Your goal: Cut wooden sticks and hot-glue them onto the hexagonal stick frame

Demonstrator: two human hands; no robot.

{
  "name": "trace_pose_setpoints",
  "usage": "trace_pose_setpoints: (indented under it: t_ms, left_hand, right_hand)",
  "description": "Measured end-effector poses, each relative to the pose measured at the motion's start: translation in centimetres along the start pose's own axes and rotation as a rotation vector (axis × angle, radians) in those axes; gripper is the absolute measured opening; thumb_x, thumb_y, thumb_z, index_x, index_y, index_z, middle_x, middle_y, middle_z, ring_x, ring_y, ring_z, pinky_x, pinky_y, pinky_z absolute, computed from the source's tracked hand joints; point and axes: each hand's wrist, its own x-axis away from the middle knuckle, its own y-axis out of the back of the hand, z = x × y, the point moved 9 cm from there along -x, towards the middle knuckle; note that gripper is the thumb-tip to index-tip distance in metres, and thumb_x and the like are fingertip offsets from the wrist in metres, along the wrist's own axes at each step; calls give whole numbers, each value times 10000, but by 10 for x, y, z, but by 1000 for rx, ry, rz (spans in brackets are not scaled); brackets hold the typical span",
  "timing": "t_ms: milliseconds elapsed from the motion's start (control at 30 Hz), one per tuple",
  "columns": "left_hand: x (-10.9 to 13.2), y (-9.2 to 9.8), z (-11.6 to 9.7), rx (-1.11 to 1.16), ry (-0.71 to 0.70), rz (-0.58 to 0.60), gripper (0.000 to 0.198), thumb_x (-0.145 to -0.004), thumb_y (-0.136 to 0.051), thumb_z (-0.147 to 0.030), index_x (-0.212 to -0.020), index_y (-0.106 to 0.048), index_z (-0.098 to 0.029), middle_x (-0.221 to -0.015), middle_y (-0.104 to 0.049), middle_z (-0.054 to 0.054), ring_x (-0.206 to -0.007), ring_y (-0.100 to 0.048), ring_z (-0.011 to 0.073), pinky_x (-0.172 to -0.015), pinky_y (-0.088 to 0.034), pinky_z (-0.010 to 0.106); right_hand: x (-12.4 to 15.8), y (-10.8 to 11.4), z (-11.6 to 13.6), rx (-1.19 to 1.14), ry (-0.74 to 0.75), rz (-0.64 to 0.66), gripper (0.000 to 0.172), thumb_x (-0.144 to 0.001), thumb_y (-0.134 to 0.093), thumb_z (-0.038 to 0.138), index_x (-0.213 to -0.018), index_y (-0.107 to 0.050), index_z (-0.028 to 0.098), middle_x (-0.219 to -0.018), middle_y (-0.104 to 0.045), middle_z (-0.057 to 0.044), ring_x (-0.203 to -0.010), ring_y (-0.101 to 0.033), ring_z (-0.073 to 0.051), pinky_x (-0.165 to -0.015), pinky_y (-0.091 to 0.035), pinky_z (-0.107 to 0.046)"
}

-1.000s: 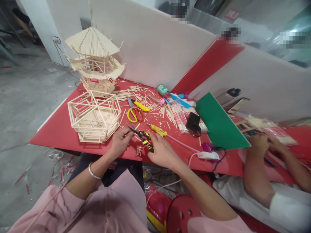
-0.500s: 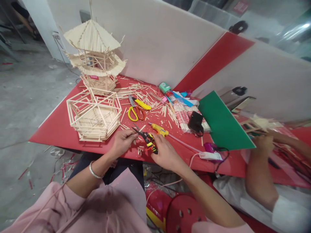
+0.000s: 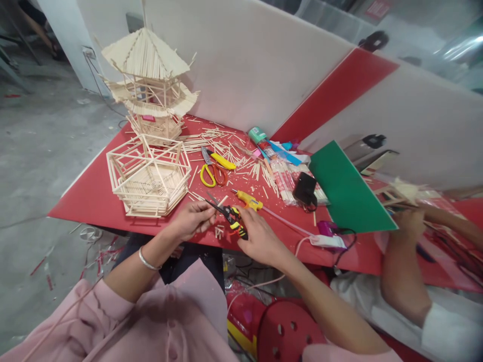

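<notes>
Pliers point(image 3: 230, 214) with black and yellow handles are in our right hand point(image 3: 258, 237), and our fingers are wrapped around the handles. They are over the front part of the red table point(image 3: 86, 188), and their thin black nose points toward our left hand point(image 3: 191, 221). The finger and thumb of our left hand are bent close together, right by the nose. We see a pale little stick point(image 3: 223, 200) there too, but we cannot tell if we are pinching it.

Some tiny bits of wood point(image 3: 219, 231) lie on the table just below the pliers. A yellow glue gun point(image 3: 249, 201) lies just behind our right hand. Scissors point(image 3: 210, 166) lie farther back, next to a yellow tool point(image 3: 224, 161). Left of our left hand sits a six-sided stick frame point(image 3: 151, 183), and behind it stands a tall stick tower point(image 3: 149, 55) with a pointed roof. Loose sticks point(image 3: 217, 138) are spread over the back. On our right we see stick packs point(image 3: 284, 178), a black box point(image 3: 305, 187) and a green board point(image 3: 345, 193). Past the board is another person's hand point(image 3: 409, 223).
</notes>
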Motion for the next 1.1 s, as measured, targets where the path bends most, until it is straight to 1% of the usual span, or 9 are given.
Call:
trace_pose_setpoints:
  t_ms: [100, 167, 400, 467, 567, 667, 800, 1000, 1100]
  left_hand:
    - [1, -6, 1, 102, 26, 62, 373, -653, -807, -453, -674, -614, -134, -532, -574, -31, -291, -305, 5, -295, -181, 167]
    - [2, -6, 2, 115, 14, 39, 366, -666, -801, -441, -665, -598, -136, -527, -564, -38, -290, -293, 2, -295, -183, 164]
    - [5, 12, -13, -119, -172, -247, 362, -724, -732, -472, -634, -600, -147, -380, -462, -66, -300, -344, 34, -331, -243, 162]
    - [7, 20, -18, -193, -214, -337, 323, -733, -722, -447, -661, -628, -146, -394, -484, -61, -318, -381, 45, -349, -289, 169]
    - [9, 27, -20, -253, -248, -408, 280, -724, -725, -422, -744, -682, -146, -452, -538, -49, -356, -437, 59, -373, -344, 178]
    - [9, 27, -18, -213, -282, -401, 286, -727, -720, -432, -753, -690, -148, -432, -522, -54, -359, -434, 59, -385, -360, 179]
    - [5, 22, -9, -118, -250, -377, 344, -706, -733, -489, -714, -673, -150, -396, -492, -62, -320, -381, 46, -336, -279, 168]
    - [2, 19, -2, -13, -227, -364, 357, -657, -773, -488, -738, -676, -154, -494, -562, -45, -348, -420, 45, -327, -310, 168]
    - [2, 17, -5, 3, -234, -343, 333, -674, -765, -468, -747, -673, -156, -554, -594, -31, -374, -461, 57, -346, -370, 181]
  right_hand:
    - [1, 0, 1, 5, -24, 18, 580, -751, -552, 198, -1317, -441, 137, -1196, -569, -160, -1112, -536, -298, -958, -418, -437]
    - [1, -2, 0, 11, -54, 31, 530, -748, -558, 200, -1269, -477, 148, -1154, -588, -149, -1076, -555, -295, -932, -433, -426]
    - [-1, -10, -8, -60, -78, 50, 699, -740, -546, 219, -1409, -377, 108, -1307, -531, -198, -1232, -491, -325, -1021, -394, -468]
    - [1, -13, -13, -127, -117, 76, 662, -730, -539, 207, -1380, -428, 149, -1285, -567, -168, -1186, -533, -307, -984, -421, -438]
    - [5, -16, -14, -261, -155, 124, 505, -713, -528, 189, -1216, -568, 214, -1099, -672, -82, -993, -617, -253, -853, -458, -347]
    - [7, -19, -8, -508, -161, 219, 402, -657, -510, 164, -1040, -628, 194, -875, -675, -14, -776, -600, -172, -701, -437, -256]
    - [8, -20, -7, -812, -252, 332, 348, -548, -508, 170, -880, -614, 166, -691, -570, 44, -613, -474, -110, -552, -361, -207]
    - [14, -29, -8, -961, -327, 429, 259, -494, -517, 181, -747, -568, 181, -679, -558, 38, -624, -477, -118, -553, -352, -219]
    - [15, -33, -15, -961, -366, 385, 263, -507, -530, 194, -767, -569, 186, -688, -567, 31, -629, -493, -127, -568, -373, -231]
